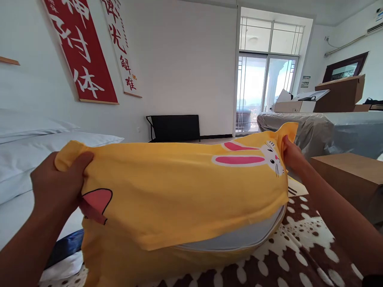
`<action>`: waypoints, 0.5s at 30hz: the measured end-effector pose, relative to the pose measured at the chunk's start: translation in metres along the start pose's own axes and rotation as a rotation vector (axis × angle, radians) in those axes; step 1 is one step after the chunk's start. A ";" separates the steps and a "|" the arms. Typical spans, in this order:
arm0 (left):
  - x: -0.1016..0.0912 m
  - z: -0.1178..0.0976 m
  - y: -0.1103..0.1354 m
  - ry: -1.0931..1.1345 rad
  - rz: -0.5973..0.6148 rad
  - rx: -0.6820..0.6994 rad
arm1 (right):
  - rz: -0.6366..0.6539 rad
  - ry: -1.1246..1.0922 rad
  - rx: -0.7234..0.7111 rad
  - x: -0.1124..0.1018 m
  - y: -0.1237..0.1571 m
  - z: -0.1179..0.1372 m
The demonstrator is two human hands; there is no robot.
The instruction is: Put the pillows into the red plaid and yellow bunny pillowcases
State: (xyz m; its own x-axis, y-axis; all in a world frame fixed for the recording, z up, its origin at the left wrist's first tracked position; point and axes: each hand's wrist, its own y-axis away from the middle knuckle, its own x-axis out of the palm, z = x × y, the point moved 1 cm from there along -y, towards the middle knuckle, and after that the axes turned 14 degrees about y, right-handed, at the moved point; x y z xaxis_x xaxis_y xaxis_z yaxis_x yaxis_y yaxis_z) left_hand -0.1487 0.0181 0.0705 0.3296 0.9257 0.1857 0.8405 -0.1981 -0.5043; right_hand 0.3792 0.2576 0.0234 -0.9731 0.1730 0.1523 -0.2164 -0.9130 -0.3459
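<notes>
A yellow pillowcase (179,179) with a white rabbit face and a pink print is stretched between my hands. My left hand (58,181) grips its left upper corner, thumb on top. My right hand (293,153) is closed on the right upper corner, beside the rabbit face. Along the lower front edge the case gapes, and a white pillow (233,233) shows inside the opening. The rest of the pillow is hidden by the yellow cloth.
Under the pillowcase lies a brown blanket with white spots (299,239). White pillows (60,139) are stacked at the left. A cardboard box (350,167) stands at the right, near a plastic-covered piece of furniture (296,123) bearing more boxes. A black folded frame (175,127) leans at the wall.
</notes>
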 end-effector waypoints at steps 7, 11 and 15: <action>0.022 -0.019 0.032 -0.240 0.332 0.258 | 0.281 0.146 -0.157 0.056 0.032 0.022; 0.027 -0.022 0.044 -0.284 0.449 0.335 | 0.533 0.366 -0.406 0.081 0.041 0.037; 0.015 -0.011 0.027 -0.346 0.388 0.263 | 0.530 0.554 -0.496 0.076 0.035 0.045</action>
State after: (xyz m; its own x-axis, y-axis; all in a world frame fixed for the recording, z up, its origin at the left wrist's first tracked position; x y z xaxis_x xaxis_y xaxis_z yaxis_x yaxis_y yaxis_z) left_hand -0.1163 0.0229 0.0688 0.3953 0.8616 -0.3185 0.5363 -0.4980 -0.6814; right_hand 0.3013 0.2218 0.0649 -0.8257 0.0460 -0.5623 0.3855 -0.6817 -0.6218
